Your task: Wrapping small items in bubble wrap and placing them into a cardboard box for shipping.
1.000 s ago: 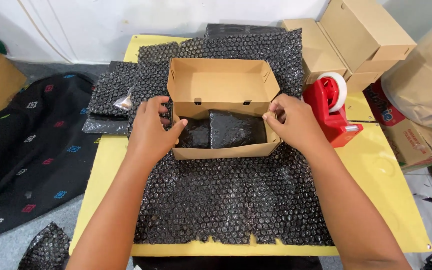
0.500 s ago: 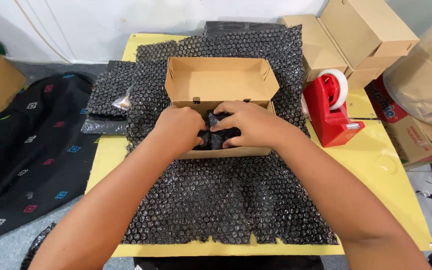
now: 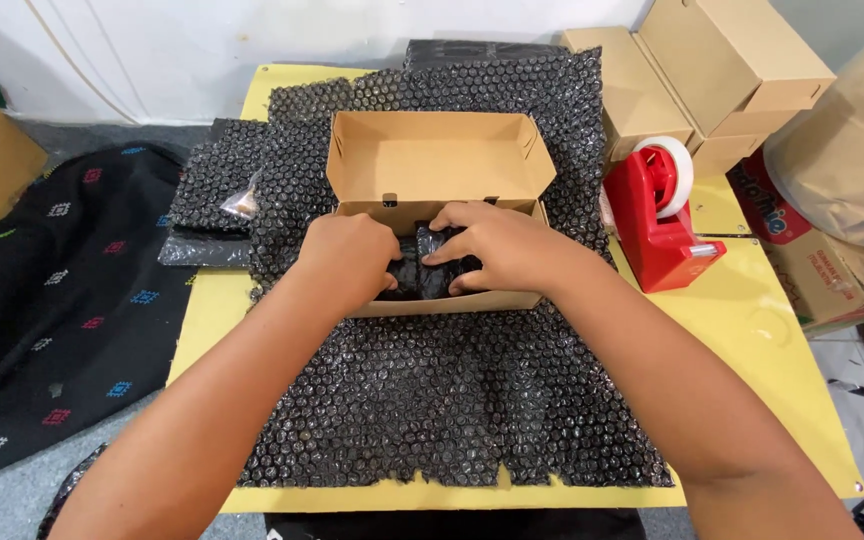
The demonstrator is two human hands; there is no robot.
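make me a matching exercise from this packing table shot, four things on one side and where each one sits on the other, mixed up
Things:
1. tape dispenser
2. open cardboard box
3. hands: left hand, right hand
4. stack of closed cardboard boxes

Places:
A. far right corner of the yellow table
B. inside the box, on the black wrapped bundle
C. middle of the black bubble wrap sheet
D. on the table just right of the bubble wrap

Pairs: 1-D, 2-C, 3-B, 4-A

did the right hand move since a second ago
Yes. The right hand moved left from the right wall of the open cardboard box to its middle, onto the black wrapped bundle beside the left hand.
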